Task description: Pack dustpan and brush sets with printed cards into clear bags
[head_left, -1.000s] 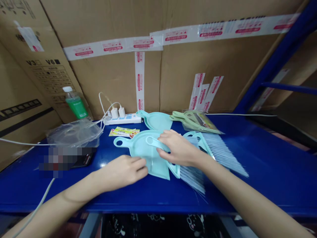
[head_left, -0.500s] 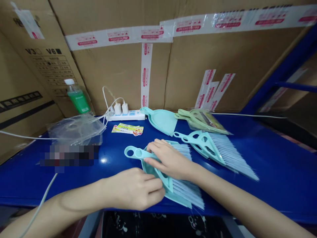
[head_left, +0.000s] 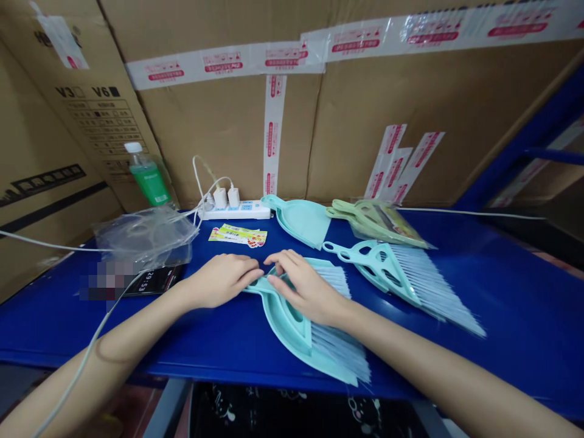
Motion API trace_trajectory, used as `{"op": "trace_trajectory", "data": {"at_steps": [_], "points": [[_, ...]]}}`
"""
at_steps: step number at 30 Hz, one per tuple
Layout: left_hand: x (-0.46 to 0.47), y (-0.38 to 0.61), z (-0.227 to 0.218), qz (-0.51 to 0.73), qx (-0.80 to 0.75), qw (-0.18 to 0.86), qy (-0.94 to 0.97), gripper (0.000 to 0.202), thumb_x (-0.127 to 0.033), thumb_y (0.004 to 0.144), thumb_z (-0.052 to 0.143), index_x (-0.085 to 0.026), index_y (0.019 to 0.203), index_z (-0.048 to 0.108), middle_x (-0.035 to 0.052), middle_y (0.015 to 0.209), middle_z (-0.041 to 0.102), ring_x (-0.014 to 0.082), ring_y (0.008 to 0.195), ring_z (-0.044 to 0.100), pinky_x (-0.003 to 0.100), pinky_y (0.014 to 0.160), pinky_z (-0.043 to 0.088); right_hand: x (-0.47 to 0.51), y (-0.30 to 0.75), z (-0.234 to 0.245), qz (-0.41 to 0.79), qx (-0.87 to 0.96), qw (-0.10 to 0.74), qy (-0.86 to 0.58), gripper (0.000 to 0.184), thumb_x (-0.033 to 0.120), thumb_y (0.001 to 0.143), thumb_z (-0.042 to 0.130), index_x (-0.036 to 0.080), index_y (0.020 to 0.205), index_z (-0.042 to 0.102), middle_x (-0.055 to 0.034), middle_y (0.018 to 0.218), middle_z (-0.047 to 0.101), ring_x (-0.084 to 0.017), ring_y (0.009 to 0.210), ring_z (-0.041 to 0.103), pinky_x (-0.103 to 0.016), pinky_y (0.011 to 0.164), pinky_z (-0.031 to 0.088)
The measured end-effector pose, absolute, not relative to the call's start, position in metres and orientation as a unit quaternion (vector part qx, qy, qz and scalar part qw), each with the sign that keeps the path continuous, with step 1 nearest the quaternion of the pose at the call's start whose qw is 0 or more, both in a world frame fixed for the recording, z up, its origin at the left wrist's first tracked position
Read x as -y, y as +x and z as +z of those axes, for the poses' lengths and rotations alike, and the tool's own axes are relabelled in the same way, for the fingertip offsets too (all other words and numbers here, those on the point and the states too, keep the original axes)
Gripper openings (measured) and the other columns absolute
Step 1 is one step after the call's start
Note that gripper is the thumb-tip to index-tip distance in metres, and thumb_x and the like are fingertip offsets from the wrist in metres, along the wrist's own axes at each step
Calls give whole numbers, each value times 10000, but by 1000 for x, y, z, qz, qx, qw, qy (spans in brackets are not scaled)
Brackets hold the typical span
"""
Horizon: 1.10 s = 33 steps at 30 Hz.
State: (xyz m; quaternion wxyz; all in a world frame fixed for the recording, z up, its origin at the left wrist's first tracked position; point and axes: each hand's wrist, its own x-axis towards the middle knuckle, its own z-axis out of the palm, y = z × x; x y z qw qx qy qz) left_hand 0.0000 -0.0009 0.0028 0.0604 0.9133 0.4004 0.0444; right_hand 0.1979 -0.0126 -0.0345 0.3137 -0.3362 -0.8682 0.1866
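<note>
In front of me on the blue table lies a light-blue hand brush (head_left: 298,328), nested on a matching dustpan (head_left: 274,319). My left hand (head_left: 223,280) is closed over their handle end and hides most of it. From the right, my right hand (head_left: 310,289) rests across the upper part of the brush, thumb and fingers bent around its base. The pale bristles fan out to the right, beyond the dustpan's edge. To the right lies another light-blue brush (head_left: 383,264) on its dustpan. A single light-blue dustpan (head_left: 303,222) is farther back.
Behind stand large taped cardboard boxes (head_left: 219,121). A white power strip (head_left: 241,210) with chargers, printed labels (head_left: 237,235) and a bagged green set (head_left: 383,225) lie toward the back. At left are a green-labelled bottle (head_left: 152,182), clear plastic bags (head_left: 146,237), a phone (head_left: 155,281) and cables.
My left hand has moved up and left, from the brush's lower side to the handle end. My right hand stays on the brush with little shift. The phone's screen now shows.
</note>
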Motion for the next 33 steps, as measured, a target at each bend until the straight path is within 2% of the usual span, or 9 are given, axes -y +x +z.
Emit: {"op": "trace_trajectory", "data": {"at_steps": [6,9,12,15,19,27,30,33], "points": [[1,-1,0,76,-367,158,914,366,-305,972,282,-166,727,516,-9,702,566,135,654,521,259,651,396,14,227,-13,184,913,193,-310,392,364,896,521,175,1237,488,-133,1193,530,-267,1157,422,-486,963,391],[-2,-4,0,78,-356,186,912,366,-296,976,263,-164,762,529,-2,752,584,133,697,527,266,695,411,13,236,-13,177,923,146,-310,523,446,872,544,175,1312,461,-166,1379,427,-299,1317,298,-532,1020,347],[-3,-6,-3,81,-351,192,913,372,-299,980,254,-157,833,565,18,823,617,141,753,544,281,743,422,11,236,-17,171,925,108,-322,592,485,885,511,177,1381,413,-161,1480,334,-312,1391,190,-553,1066,295],[-2,-5,-6,92,-354,195,910,377,-306,983,250,-154,898,585,34,885,641,147,796,557,289,773,431,11,233,-21,164,926,91,-328,625,513,897,477,203,1427,361,-139,1512,295,-309,1415,137,-560,1107,224],[2,-2,-7,116,-349,218,904,357,-296,982,258,-160,957,587,36,938,655,145,832,568,286,800,440,11,231,-22,155,931,77,-321,635,510,917,439,171,1444,333,-154,1523,261,-298,1420,116,-563,1137,119],[-1,-2,-10,137,-327,298,886,289,-261,970,305,-173,1046,570,33,1004,648,135,895,566,277,829,441,11,230,-24,145,938,62,-309,630,498,934,400,140,1445,321,-166,1523,245,-291,1421,107,-567,1141,66],[0,-2,-12,146,-332,330,871,267,-263,960,335,-175,1052,569,32,1004,639,128,865,563,266,784,456,10,232,-24,149,939,66,-304,636,500,925,421,116,1427,353,-188,1513,252,-306,1415,127,-579,1136,63],[0,-1,-14,126,-339,444,820,281,-315,968,332,-163,1085,537,1,788,630,109,659,579,233,623,474,9,234,-24,151,940,73,-297,641,512,912,443,127,1418,368,-190,1507,265,-309,1412,145,-587,1132,72]]}}
